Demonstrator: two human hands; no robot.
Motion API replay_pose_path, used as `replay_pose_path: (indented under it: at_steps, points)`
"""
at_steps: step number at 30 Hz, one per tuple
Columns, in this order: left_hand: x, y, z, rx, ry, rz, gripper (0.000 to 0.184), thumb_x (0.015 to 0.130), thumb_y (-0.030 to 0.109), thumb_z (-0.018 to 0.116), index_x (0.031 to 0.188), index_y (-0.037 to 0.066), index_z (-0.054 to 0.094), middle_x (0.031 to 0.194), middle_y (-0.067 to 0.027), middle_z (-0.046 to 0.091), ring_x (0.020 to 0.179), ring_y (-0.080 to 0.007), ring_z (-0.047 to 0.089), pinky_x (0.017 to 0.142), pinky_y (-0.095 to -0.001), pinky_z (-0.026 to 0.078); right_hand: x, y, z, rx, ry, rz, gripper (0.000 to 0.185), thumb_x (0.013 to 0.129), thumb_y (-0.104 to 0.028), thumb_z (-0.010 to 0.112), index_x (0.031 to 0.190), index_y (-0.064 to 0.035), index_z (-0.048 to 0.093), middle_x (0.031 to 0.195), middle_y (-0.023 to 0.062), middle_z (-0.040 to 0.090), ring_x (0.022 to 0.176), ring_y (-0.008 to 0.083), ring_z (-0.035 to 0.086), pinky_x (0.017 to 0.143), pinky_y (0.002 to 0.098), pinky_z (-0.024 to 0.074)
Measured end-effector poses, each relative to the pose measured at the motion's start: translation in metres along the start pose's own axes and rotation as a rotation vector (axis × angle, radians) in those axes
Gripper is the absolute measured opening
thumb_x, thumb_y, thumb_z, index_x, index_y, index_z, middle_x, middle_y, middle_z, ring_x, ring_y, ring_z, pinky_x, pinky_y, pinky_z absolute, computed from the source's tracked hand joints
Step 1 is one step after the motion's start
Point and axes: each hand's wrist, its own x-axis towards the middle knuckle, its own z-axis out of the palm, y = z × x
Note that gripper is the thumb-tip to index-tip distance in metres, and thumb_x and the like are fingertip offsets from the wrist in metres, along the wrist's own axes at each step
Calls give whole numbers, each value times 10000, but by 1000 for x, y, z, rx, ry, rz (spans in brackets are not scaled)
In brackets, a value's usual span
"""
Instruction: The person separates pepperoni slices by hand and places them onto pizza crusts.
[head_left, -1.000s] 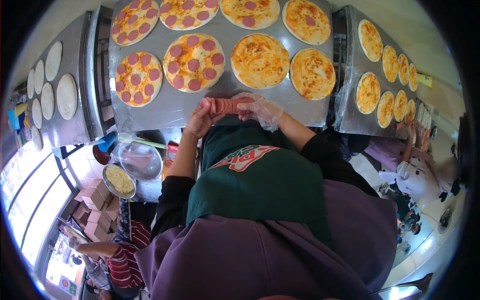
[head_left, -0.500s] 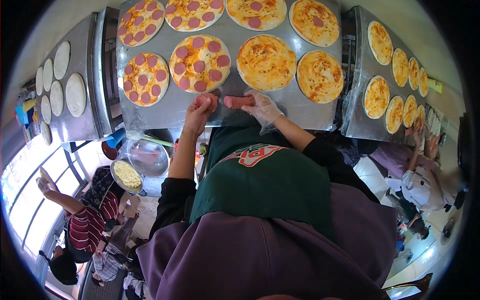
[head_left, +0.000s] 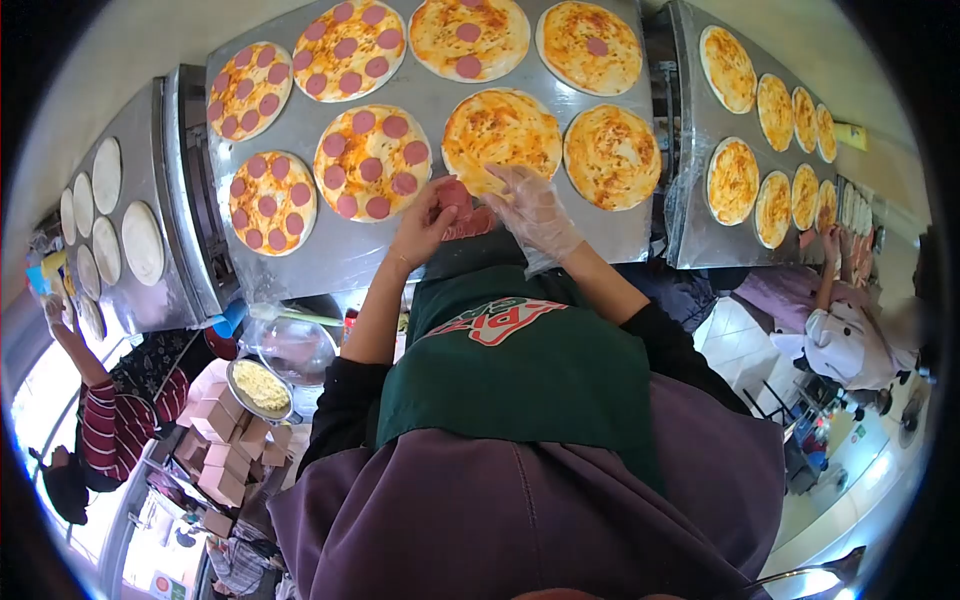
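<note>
My bare left hand (head_left: 425, 225) is closed on pink sausage slices (head_left: 455, 197), just below the pizza bases at the table's near edge. My right hand (head_left: 530, 210), in a clear plastic glove, is beside it, its fingers bent over the lower edge of a sauced base (head_left: 502, 140); whether it pinches anything is too small to tell. More slices (head_left: 472, 224) show between the hands, low down. A base with several slices (head_left: 372, 165) lies to the left, and a sauced base without slices (head_left: 612, 157) to the right.
Steel table (head_left: 350, 245) in front bears several bases. Plain dough rounds (head_left: 143, 243) lie on a left table, sauced bases (head_left: 733, 180) on a right one. A bowl of pale shreds (head_left: 260, 386) stands lower left. A person in striped sleeves (head_left: 98, 425) is left, another person (head_left: 850, 345) right.
The sausage slices have been parted between my hands and now sit mostly at my left hand. My right hand has moved up to the sauced base. The striped-sleeved person reaches toward the left table.
</note>
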Motion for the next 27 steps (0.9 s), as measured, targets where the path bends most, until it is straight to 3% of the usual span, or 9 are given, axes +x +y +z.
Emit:
replay_pose_path:
  at_steps: [4,9,12,19,21,25,27]
  points:
    - [24,14,16,97,-76,111,399,939,2,501,1327,47,425,1180,-108,589,1076,-156,578,925,-290,470,17,4,-1,56,85,-62,325,844,-188,660,1126,-32,620,956,177,639,875,350,622,759,407,512]
    - [49,32,30,-88,-84,-45,321,938,-22,495,1238,34,396,1128,-140,608,1011,-186,622,866,-289,514,28,8,-10,14,157,-78,277,810,-153,668,1072,-67,650,954,147,635,892,335,620,773,407,512]
    - [66,30,31,-54,-85,-10,309,937,-23,502,1219,32,387,1081,-133,611,1000,-190,622,847,-288,523,36,15,-16,2,200,-108,212,810,-145,667,1007,-70,672,934,140,631,865,330,620,757,405,513]
    - [94,27,22,-82,-3,61,266,961,43,515,1205,39,410,991,-106,597,919,-170,621,822,-292,524,82,30,-26,0,143,-129,134,809,-127,668,928,-65,678,863,118,623,816,311,617,702,407,506]
    - [102,23,11,-648,43,-59,278,972,111,525,1210,48,396,1042,-110,597,940,-189,608,849,-349,513,101,34,-24,122,175,-291,128,802,-95,675,927,-63,672,847,122,622,789,304,617,674,391,501]
    - [113,11,-2,-742,177,25,282,977,128,520,1221,57,398,1044,-107,594,921,-203,605,847,-367,510,141,48,-8,320,68,-244,110,800,-46,666,909,-58,671,838,120,626,783,294,648,687,356,511]
    - [115,11,-5,-558,362,102,296,971,106,523,1246,64,422,1033,-88,597,919,-188,602,809,-324,518,169,56,3,732,-17,60,86,820,-12,635,895,-38,668,832,110,655,797,258,682,714,323,521]
